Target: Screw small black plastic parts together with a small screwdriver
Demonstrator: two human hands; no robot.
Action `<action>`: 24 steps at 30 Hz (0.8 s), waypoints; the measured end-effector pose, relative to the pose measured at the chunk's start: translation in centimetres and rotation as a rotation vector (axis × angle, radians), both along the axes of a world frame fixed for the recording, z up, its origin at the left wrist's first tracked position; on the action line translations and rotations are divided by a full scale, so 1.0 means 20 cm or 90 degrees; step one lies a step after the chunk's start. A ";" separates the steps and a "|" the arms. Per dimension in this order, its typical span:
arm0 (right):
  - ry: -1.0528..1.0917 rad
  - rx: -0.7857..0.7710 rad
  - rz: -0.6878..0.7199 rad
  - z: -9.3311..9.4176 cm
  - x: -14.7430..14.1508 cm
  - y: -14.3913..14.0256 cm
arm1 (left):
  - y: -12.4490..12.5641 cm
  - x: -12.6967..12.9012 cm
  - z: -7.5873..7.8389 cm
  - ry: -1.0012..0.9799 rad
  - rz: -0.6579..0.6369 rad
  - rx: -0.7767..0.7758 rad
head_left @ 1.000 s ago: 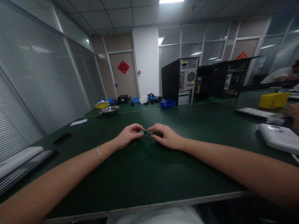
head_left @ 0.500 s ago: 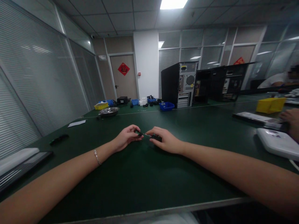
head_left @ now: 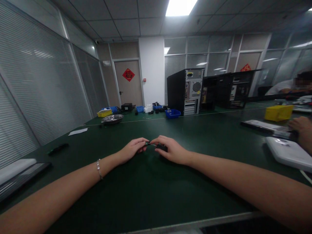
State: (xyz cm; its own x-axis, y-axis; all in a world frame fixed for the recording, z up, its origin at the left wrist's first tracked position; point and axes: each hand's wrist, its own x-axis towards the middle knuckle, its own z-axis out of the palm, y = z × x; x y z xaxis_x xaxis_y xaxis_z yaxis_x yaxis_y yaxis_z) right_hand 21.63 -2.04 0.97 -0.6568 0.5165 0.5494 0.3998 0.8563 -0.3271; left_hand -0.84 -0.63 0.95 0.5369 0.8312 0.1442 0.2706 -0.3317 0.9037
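Over the green tabletop [head_left: 146, 201], my left hand [head_left: 133, 150] is closed on a small green and black piece [head_left: 147, 143]; the fingers hide most of it. My right hand [head_left: 172, 149] grips a screwdriver by its dark handle [head_left: 162, 148]. The thin metal shaft [head_left: 153, 145] points left, its end at the small piece; whether it touches cannot be made out. The fingertips of both hands are close together.
Left lie a dark slim object [head_left: 58, 149], a white sheet [head_left: 78, 131] and a black-framed panel [head_left: 26, 177]. Behind are a metal bowl [head_left: 112, 119], a blue bin [head_left: 173, 113] and computer towers [head_left: 185, 92]. Another person's hand [head_left: 302, 128] is beside a white device [head_left: 289, 151] at right.
My left hand has turned, its fingers now covering more of the small piece. My right hand stays on the screwdriver, nearly in place. The view has tilted up slightly.
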 end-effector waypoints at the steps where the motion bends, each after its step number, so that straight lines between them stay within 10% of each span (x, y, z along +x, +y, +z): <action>1: -0.001 0.001 -0.002 0.00 0.00 0.00 | 0.00 0.00 0.00 0.002 -0.001 0.002; 24: 0.003 0.014 -0.022 -0.02 -0.01 0.01 | 0.01 0.01 -0.02 -0.058 -0.016 -0.094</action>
